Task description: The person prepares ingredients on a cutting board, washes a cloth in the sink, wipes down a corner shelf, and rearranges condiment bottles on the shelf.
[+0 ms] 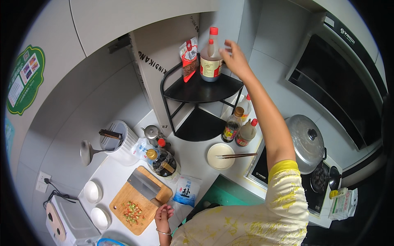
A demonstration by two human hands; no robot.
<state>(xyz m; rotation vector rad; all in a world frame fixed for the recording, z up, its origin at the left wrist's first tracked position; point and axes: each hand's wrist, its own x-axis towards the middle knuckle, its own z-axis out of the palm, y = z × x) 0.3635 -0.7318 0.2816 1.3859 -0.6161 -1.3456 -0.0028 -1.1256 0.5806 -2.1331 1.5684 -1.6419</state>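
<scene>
My right hand [235, 58] is raised at the black corner rack [200, 92], its fingers apart beside a large plastic bottle [211, 66] with a red cap and dark liquid inside. Whether the fingertips touch the bottle is hard to tell. To the left of the bottle, a red-and-white packet [189, 60] stands on the same top shelf. Low in the view, my left hand [164, 212], loosely curled and holding nothing visible, is by the right edge of a wooden cutting board [123, 192]. A cleaver [144, 184] lies across the board above chopped red and green vegetables [133, 212].
Sauce bottles [231, 129] stand right of the rack. Chopsticks rest across a cream bowl [221, 164]. A salt bag [186, 190] and large dark bottle [163, 163] flank the board. White bowls [93, 192] sit left; a lidded pot [304, 144] occupies the stove.
</scene>
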